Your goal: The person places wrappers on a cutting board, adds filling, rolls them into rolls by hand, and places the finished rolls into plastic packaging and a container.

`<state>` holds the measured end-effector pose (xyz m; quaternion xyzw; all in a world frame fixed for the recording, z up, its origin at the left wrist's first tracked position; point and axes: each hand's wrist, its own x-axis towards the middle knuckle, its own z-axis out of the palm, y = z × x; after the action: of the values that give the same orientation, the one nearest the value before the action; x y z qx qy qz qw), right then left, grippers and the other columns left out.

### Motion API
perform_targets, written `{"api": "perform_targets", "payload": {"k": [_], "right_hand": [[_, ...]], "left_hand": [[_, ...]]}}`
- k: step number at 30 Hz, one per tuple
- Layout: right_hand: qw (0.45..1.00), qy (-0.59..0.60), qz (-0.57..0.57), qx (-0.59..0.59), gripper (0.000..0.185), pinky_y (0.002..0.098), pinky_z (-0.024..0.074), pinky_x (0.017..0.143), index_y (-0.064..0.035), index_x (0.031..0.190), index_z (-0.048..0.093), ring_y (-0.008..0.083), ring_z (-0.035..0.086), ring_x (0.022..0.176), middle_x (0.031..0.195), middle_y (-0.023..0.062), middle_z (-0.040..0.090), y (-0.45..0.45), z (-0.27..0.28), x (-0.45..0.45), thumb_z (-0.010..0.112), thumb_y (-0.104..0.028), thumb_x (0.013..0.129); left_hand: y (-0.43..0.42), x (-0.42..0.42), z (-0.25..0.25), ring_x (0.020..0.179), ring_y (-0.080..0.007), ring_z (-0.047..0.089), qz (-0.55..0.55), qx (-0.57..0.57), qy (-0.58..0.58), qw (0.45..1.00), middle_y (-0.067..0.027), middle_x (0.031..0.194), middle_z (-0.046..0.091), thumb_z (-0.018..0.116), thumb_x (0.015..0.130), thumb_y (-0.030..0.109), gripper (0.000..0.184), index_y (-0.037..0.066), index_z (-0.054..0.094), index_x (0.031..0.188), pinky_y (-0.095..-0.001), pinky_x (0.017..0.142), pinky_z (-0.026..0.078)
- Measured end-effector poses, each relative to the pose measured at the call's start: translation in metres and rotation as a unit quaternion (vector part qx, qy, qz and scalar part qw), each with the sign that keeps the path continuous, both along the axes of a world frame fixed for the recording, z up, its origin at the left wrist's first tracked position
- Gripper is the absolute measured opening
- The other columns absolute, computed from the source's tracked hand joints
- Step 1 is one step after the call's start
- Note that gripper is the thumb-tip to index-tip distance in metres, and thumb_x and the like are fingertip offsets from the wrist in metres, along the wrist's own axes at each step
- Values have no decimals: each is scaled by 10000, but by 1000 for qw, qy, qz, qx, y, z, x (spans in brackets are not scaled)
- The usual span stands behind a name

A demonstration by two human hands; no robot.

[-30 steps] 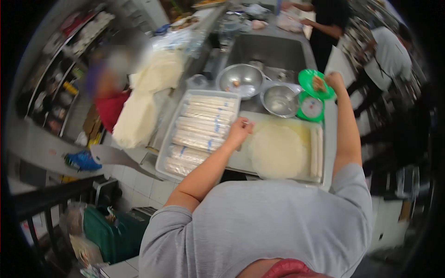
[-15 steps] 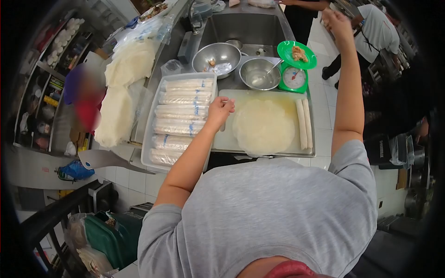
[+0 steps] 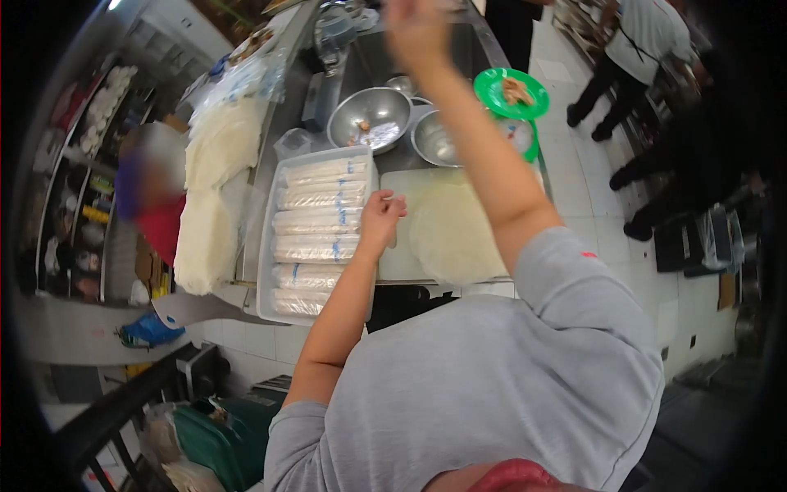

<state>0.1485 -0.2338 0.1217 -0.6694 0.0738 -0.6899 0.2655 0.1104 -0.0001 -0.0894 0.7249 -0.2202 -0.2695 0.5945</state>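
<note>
My left hand (image 3: 383, 220) is between the plastic tub (image 3: 264, 271) and the pale cutting board (image 3: 395, 266). Its fingers are loosely bent and partly apart, with nothing visible in them. Wrapped rolls (image 3: 318, 246) lie stacked in the tub. Round, thin pale sheets (image 3: 447, 234) rest on the board. My right hand (image 3: 418, 33) is raised over the sink area, blurred by motion, and its fingers cannot be made out. A green plate (image 3: 485, 82) with some food (image 3: 516, 92) sits on the green scale (image 3: 516, 135). My right forearm hides part of the board and a bowl.
Two metal bowls (image 3: 369, 119) (image 3: 434, 139) stand before the sink (image 3: 373, 61). Pale sheets are piled at left (image 3: 205, 238). A person in red (image 3: 160, 221) is beyond them; other people stand at the right (image 3: 648, 41). A green bin (image 3: 217, 439) is lower left.
My right hand has left the food on the green plate, risen, and swung left over the sink. My left hand remains beside the tub. The camera view has shifted.
</note>
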Motion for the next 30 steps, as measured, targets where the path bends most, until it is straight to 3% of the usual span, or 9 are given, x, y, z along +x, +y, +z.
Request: {"api": "perform_targets", "payload": {"k": [1,2,3,4,9,16,23,25,30], "right_hand": [[997,67,21,11,204,452,461,625,5,769,594,386,582,692,739,181,619,10,-40,22,543,-187,818],[965,239,-59,-92,229,472,475,722,18,773,617,375,612,836,854,214,641,-7,-122,83,562,-202,801],[871,483,64,-54,253,464,474,811,33,810,647,383,607,936,972,243,636,-6,-189,106,575,-209,796],[807,579,108,-33,282,450,468,848,27,890,664,383,604,978,1003,243,635,9,-198,82,597,-225,784],[894,430,92,89,174,446,476,691,-33,833,650,387,603,724,798,188,632,28,-202,-5,602,-196,796],[907,369,107,170,173,432,486,722,-30,800,637,356,612,786,813,177,636,12,-212,-108,643,-197,753],[930,271,-47,243,181,395,513,684,-93,882,683,290,655,740,832,129,673,-117,-170,-147,614,-224,779],[940,275,-135,151,167,377,517,649,-108,871,690,277,660,719,792,111,680,-166,-157,-156,624,-234,783],[936,285,-29,206,222,258,487,578,-19,928,667,112,607,630,743,49,663,-242,-142,-164,677,-197,797]], "left_hand": [[1,0,0,765,-151,626,-2,-13,9,1000,-109,894,644,610,892,235,369,-19,484,1129,-244,665,483],[0,-2,4,766,-153,625,-2,-12,16,1000,-110,894,643,604,897,232,362,-20,484,1128,-246,668,485],[-1,-4,10,768,-154,624,0,-11,21,1000,-111,895,643,598,902,229,356,-22,484,1127,-249,672,488],[0,-5,14,769,-155,623,3,-9,26,1000,-111,895,642,592,906,226,349,-24,484,1126,-251,675,491],[-1,-3,9,757,-142,613,-14,-17,17,1000,-101,896,638,573,919,226,294,-8,499,1080,-252,671,489],[-2,-4,13,767,-132,615,-14,3,27,1000,-84,901,645,578,913,244,292,11,509,1075,-244,683,483],[-1,-3,18,791,-140,621,-21,-1,45,999,-88,911,647,570,915,258,305,12,514,1087,-253,702,486],[-1,-2,15,793,-144,622,-22,-18,60,998,-91,915,646,569,915,259,310,12,513,1094,-256,706,488],[2,-4,22,803,-152,619,-24,-26,77,996,-101,935,643,570,915,256,300,18,511,1086,-267,717,493]]}}
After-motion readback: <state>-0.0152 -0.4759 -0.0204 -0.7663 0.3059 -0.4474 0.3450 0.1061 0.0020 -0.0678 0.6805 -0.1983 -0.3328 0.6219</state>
